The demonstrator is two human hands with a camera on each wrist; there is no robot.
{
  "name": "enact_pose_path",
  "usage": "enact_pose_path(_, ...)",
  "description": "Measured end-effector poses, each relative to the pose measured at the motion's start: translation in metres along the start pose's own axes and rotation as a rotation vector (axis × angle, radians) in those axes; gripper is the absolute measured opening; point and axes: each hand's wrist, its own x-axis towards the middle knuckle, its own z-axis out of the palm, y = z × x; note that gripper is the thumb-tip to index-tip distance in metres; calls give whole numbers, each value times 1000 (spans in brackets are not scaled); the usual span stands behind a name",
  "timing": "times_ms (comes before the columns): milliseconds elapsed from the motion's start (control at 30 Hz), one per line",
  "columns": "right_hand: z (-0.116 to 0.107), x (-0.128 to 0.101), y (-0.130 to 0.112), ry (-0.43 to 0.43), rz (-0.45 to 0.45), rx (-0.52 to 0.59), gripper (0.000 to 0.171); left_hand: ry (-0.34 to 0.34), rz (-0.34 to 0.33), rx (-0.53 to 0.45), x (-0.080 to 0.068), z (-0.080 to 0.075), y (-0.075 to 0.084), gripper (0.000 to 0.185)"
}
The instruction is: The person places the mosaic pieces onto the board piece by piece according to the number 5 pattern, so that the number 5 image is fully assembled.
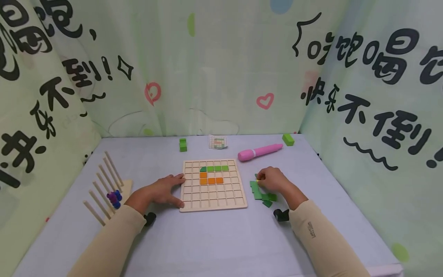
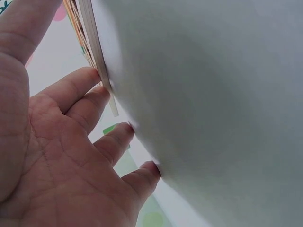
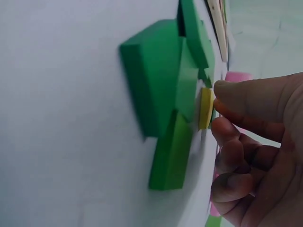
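A small yellow piece (image 3: 205, 108) is beside green tiles (image 1: 255, 190), right of the grid board (image 1: 214, 196), its long axis upright in the right wrist view; the right hand (image 1: 275, 180) has curled fingers (image 3: 227, 153) there, whether gripping I cannot tell. The left hand (image 1: 162, 191), fingers spread, touches the board's left edge on the surface (image 1: 214, 238)

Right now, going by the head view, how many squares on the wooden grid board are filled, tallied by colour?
Dark green squares: 1
Light green squares: 3
Orange squares: 4
Total filled on the grid board: 8
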Motion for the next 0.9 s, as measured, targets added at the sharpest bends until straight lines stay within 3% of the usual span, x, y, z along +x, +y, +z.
enact_pose_path(367, 5, -2, 2, 18, 46, -43, 17, 3, 6, -3, 1, 1, -3, 100)
enact_pose_path(900, 7, -4, 4, 45, 104, 41, 15, 4, 12, -16, -2, -1, 0, 100)
